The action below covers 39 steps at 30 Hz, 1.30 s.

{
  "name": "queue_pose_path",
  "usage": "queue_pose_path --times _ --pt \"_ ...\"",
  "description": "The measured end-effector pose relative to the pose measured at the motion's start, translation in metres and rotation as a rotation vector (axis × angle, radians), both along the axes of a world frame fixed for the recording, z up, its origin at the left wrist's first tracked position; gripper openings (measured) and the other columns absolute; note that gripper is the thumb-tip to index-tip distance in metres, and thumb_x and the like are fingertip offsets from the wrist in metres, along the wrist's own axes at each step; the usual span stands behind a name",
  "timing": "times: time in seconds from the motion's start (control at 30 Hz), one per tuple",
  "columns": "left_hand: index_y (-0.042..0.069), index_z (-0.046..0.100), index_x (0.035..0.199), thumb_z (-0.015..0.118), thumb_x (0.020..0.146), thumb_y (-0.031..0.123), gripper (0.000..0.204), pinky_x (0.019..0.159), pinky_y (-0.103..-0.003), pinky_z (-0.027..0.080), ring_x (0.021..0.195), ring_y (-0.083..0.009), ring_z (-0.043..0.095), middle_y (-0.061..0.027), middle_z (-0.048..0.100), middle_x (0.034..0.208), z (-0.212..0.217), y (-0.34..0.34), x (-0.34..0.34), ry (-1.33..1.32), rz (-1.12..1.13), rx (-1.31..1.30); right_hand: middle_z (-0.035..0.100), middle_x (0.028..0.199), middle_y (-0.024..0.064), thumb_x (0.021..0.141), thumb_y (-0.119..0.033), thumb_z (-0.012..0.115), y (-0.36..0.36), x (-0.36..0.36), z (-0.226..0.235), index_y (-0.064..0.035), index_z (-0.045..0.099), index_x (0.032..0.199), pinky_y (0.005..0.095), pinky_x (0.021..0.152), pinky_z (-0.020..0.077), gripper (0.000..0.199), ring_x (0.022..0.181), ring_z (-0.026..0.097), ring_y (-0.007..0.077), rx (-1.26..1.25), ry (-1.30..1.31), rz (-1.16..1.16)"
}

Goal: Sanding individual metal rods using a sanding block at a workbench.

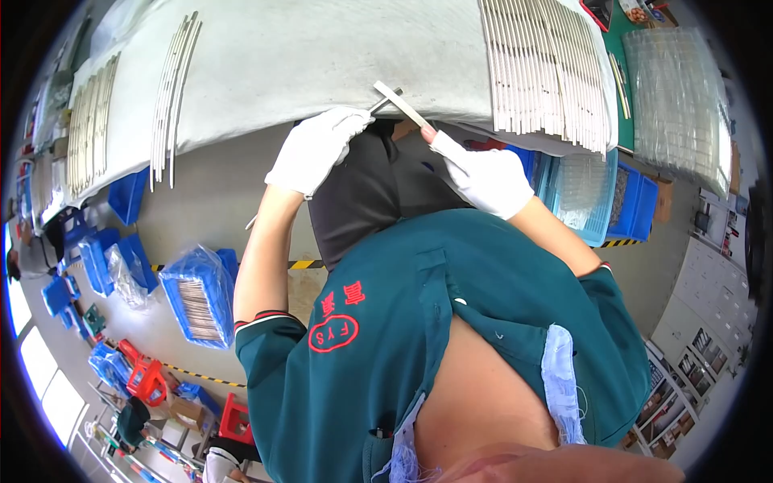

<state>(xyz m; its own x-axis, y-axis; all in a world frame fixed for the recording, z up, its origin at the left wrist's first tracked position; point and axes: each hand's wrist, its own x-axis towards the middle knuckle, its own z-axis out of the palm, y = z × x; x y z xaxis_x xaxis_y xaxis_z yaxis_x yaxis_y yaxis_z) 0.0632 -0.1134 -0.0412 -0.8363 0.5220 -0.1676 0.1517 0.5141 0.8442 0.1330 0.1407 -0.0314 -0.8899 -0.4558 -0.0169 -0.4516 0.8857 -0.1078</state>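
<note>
My left hand [322,151], in a white glove, is closed around one end of a thin dark grey metal bar [385,101]. My right hand [488,179], gloved too but with a bare fingertip showing, pinches the lower end of a flat pale strip [400,102]. The strip slants up to the left and crosses over the bar near the table's front edge. Whether the two touch cannot be made out. Both hands are above my lap, close to the cloth-covered table [338,56].
Rows of long pale strips lie at the table's right [547,68] and left [93,125], with a few strips [173,97] nearer. Clear plastic trays [676,105] are stacked far right. Blue bins [640,205] stand below the table; a bagged blue crate [197,298] sits on the floor.
</note>
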Motion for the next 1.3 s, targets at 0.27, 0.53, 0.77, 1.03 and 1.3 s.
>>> queue_pose_path --times 0.27,0.53,0.77,1.03,1.3 --pt "0.005 0.064 0.104 0.052 0.09 0.028 0.029 0.044 -0.019 0.03 0.049 -0.0036 0.038 0.003 0.048 0.06 0.027 0.015 0.0 -0.611 0.288 0.073 0.064 0.109 0.0017 0.082 -0.008 0.055 0.008 0.002 -0.009 -0.0045 0.063 0.106 0.0274 0.036 0.0377 0.025 0.036 0.043 0.0148 -0.131 0.192 0.013" --pt "0.005 0.062 0.105 0.055 0.09 0.026 0.027 0.042 -0.018 0.024 0.048 -0.0023 0.034 0.0055 0.045 0.06 0.021 0.016 0.003 -0.721 0.389 0.241 0.047 0.048 0.0031 0.084 -0.017 0.055 0.009 0.006 -0.011 -0.0223 0.046 0.134 0.0311 0.038 0.038 0.05 0.037 0.046 0.0187 -0.258 0.045 -0.056" --pt "0.005 0.06 0.102 0.055 0.09 0.025 0.023 0.041 -0.018 0.02 0.047 -0.0018 0.028 0.0076 0.04 0.059 0.02 0.018 0.003 -0.666 0.371 0.275 0.042 0.042 0.0 0.083 -0.015 0.05 -0.01 -0.009 -0.005 -0.0292 0.038 0.137 0.0309 0.033 0.0335 0.058 0.033 0.044 0.0167 -0.088 0.09 0.002" --pt "0.005 0.059 0.104 0.054 0.09 0.025 0.024 0.041 -0.018 0.02 0.048 -0.0016 0.028 0.0082 0.039 0.06 0.021 0.02 0.004 -0.702 0.406 0.245 0.039 0.045 0.0003 0.081 -0.012 0.056 -0.002 -0.001 -0.004 -0.0231 0.045 0.134 0.0299 0.035 0.0334 0.055 0.035 0.042 0.0161 -0.056 0.03 -0.007" --pt "0.005 0.059 0.106 0.054 0.09 0.025 0.026 0.041 -0.018 0.02 0.048 -0.0014 0.029 0.0085 0.039 0.059 0.023 0.019 0.001 -0.7 0.405 0.217 0.042 0.043 -0.0011 0.082 -0.012 0.053 0.002 0.006 -0.015 -0.0261 0.044 0.134 0.029 0.033 0.034 0.054 0.033 0.043 0.0133 -0.088 0.098 -0.008"
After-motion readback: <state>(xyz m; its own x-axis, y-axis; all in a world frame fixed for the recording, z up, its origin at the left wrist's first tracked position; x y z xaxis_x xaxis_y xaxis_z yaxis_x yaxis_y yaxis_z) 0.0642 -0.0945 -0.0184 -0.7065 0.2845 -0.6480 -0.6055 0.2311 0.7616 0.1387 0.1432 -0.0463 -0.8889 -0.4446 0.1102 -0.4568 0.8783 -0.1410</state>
